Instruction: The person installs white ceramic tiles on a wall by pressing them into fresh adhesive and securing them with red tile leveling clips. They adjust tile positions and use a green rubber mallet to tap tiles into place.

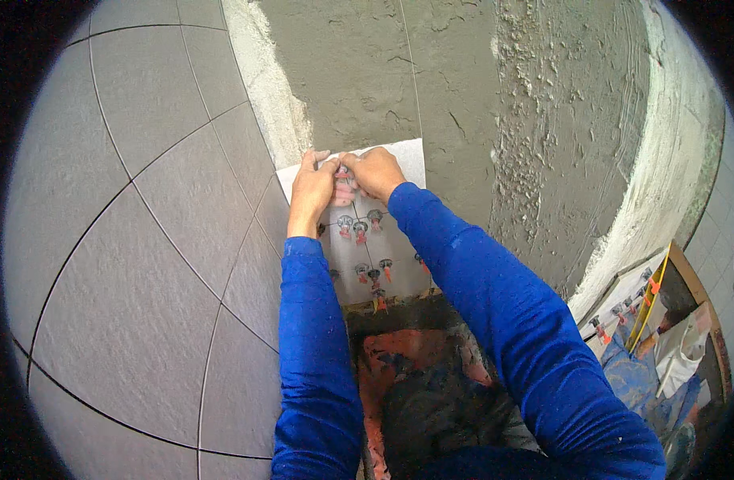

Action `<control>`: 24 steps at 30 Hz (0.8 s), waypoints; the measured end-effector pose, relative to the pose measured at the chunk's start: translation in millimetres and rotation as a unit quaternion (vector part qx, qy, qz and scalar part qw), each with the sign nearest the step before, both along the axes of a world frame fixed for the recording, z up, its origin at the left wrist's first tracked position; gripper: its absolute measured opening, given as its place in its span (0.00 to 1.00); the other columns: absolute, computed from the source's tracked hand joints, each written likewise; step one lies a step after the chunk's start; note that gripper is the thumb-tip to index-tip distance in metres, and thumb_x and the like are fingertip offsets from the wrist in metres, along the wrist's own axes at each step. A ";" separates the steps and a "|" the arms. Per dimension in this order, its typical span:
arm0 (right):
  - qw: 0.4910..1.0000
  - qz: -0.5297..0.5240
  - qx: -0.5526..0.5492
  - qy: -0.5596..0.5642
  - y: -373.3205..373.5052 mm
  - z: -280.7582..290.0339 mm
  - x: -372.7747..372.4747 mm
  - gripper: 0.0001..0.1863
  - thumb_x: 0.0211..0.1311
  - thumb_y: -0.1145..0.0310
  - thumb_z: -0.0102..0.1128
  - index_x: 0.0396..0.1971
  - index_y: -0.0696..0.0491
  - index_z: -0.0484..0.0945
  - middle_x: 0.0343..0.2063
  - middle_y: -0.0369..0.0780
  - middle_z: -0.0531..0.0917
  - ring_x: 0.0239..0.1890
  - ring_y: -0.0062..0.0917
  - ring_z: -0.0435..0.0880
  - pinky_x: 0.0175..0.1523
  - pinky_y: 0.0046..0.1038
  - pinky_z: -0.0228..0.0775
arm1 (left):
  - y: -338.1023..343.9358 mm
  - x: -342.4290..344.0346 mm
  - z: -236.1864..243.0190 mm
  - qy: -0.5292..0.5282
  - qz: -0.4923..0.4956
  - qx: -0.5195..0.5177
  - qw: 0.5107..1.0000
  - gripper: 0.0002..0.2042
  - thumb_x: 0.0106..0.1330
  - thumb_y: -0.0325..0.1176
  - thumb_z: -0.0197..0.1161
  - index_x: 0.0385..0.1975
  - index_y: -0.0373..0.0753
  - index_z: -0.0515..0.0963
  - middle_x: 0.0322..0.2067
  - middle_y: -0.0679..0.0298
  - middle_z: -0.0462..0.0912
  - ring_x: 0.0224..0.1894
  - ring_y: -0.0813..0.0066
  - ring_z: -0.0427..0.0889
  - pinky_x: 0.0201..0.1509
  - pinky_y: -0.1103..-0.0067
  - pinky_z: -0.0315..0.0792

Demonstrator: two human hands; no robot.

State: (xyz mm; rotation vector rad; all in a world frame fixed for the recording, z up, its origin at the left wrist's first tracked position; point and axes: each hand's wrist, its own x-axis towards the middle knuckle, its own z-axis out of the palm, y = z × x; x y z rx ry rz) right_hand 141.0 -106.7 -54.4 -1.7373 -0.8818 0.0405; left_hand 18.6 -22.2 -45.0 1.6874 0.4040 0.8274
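My left hand (pixel 309 192) and my right hand (pixel 375 171) meet at the upper edge of a pale tile (pixel 399 240). Both hands are closed, with thumbs and fingertips pinched close together. Between them shows a small dark and reddish piece that looks like a tile levelling clip (pixel 343 171); the fingers partly cover it. Lower on the tile, several more clips with red-orange ends (pixel 361 232) stick out along the thin joints. The left hand's fingertips lie over the tile's top edge.
Large grey tiles (pixel 143 240) cover the left side. Above lies grey mortar (pixel 351 72) with a thin string (pixel 411 64) running down it, and rougher mortar (pixel 543 144) to the right. At lower right are a yellow strip (pixel 648 300), blue plastic (pixel 631 376) and a white bag (pixel 681 352).
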 end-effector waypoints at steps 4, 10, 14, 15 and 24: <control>0.999 -0.002 -0.026 -0.034 8.9 3.7 2.1 0.26 0.56 0.51 0.68 0.31 0.66 0.86 0.36 0.59 0.87 0.44 0.50 0.88 0.52 0.43 0.79 | -15.7 -8.8 4.6 -0.013 -0.005 -0.021 1.000 0.24 0.68 0.27 0.54 0.65 0.38 0.62 0.37 0.48 0.83 0.26 0.61 0.86 0.26 0.69 0.83; 0.997 -0.034 0.042 -0.053 13.1 -1.7 -4.2 0.22 0.57 0.56 0.65 0.24 0.65 0.86 0.25 0.56 0.86 0.30 0.45 0.88 0.41 0.41 0.79 | -15.8 1.7 0.1 -0.077 0.011 -0.052 0.996 0.25 0.64 0.20 0.54 0.64 0.31 0.64 0.31 0.48 0.82 0.20 0.64 0.83 0.21 0.73 0.80; 0.995 -0.059 0.042 -0.076 17.5 -6.7 -6.0 0.21 0.59 0.57 0.64 0.25 0.64 0.86 0.27 0.56 0.86 0.33 0.47 0.89 0.43 0.42 0.79 | -5.3 6.5 -2.9 -0.075 0.022 -0.031 0.996 0.23 0.65 0.20 0.53 0.62 0.31 0.66 0.27 0.50 0.82 0.18 0.66 0.82 0.19 0.73 0.78; 0.995 -0.058 0.043 -0.075 18.5 -7.8 -6.4 0.21 0.59 0.57 0.63 0.25 0.63 0.86 0.27 0.56 0.86 0.33 0.47 0.89 0.44 0.42 0.79 | -3.7 6.7 -2.5 -0.066 0.022 -0.025 0.997 0.22 0.65 0.20 0.52 0.61 0.31 0.66 0.26 0.51 0.82 0.18 0.67 0.82 0.19 0.73 0.77; 0.999 -0.008 0.018 -0.048 14.2 -6.0 -2.1 0.21 0.58 0.56 0.63 0.26 0.63 0.86 0.31 0.58 0.87 0.40 0.51 0.88 0.50 0.44 0.79 | -41.2 0.8 -20.2 -0.085 0.233 0.026 0.968 0.22 0.65 0.28 0.61 0.56 0.25 0.66 0.23 0.54 0.81 0.18 0.67 0.82 0.20 0.74 0.76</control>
